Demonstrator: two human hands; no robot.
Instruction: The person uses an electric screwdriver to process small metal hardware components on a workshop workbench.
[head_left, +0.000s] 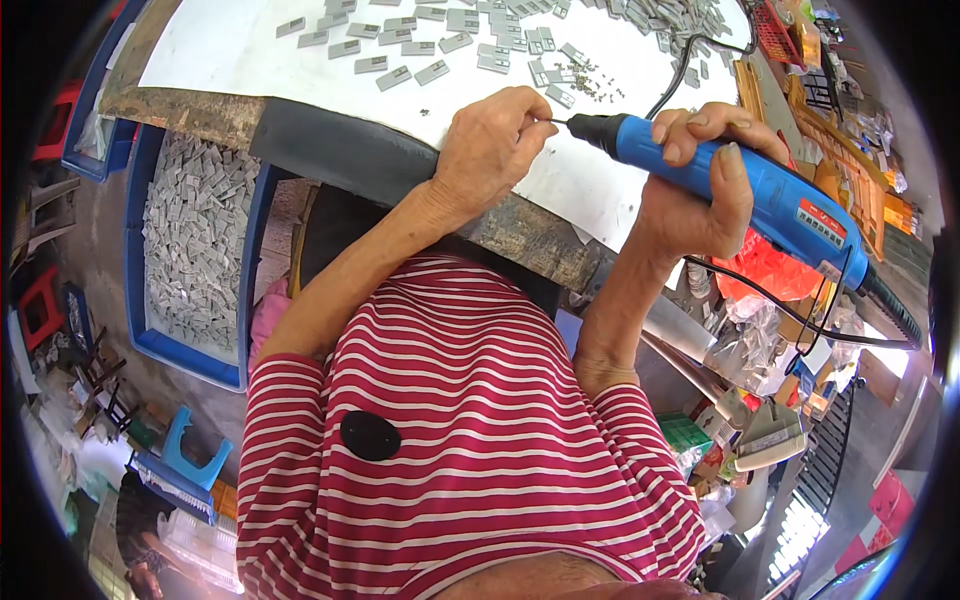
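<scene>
My right hand (705, 185) is wrapped round a blue electric screwdriver (790, 205) held sideways over the table's edge. The tool's black nose and thin bit point left. My left hand (497, 140) is closed in a pinch, thumb and forefinger at the tip of that bit; whatever lies between these fingers is hidden. Beyond the hands, many small grey blocks (432, 72), which look like metal pencil sharpeners, are spread on a white sheet (230, 60). A scatter of tiny dark screws (597, 84) lies among them.
Left of the table, a blue crate (186, 352) is filled with similar grey pieces (198, 240). The tool's black cable (850, 338) loops at the right, near a red plastic bag (765, 275). A dark strip (340, 150) covers part of the worn wooden table edge (535, 240).
</scene>
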